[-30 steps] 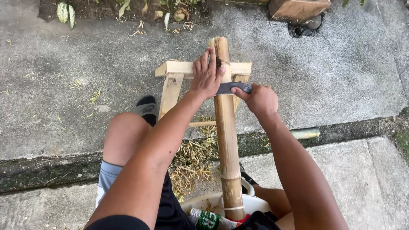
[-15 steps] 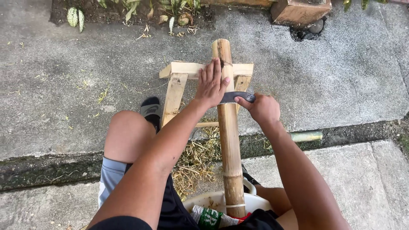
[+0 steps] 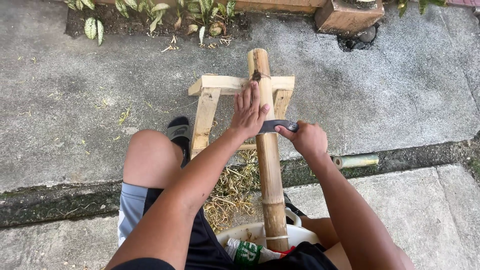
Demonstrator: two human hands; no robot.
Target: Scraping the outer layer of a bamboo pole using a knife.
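Observation:
A thick bamboo pole (image 3: 269, 165) lies lengthwise away from me, resting on a small wooden stand (image 3: 210, 100). My left hand (image 3: 248, 111) lies flat with its fingers on the pole and on the back of a dark blade (image 3: 278, 125) laid across it. My right hand (image 3: 306, 138) grips the blade's handle on the right side of the pole. Pale bamboo shavings (image 3: 230, 192) lie heaped on the ground under the pole.
My left knee (image 3: 150, 155) and a black sandal (image 3: 178, 131) are left of the stand. A short cut bamboo piece (image 3: 356, 161) lies in the ground gap at right. A white tub (image 3: 250, 235) sits near my lap. Plants (image 3: 150, 12) and a brick block (image 3: 345, 15) line the far edge.
Both hands with the blade have slid a little toward me along the pole. The view has shifted slightly, so the stand sits lower in the picture.

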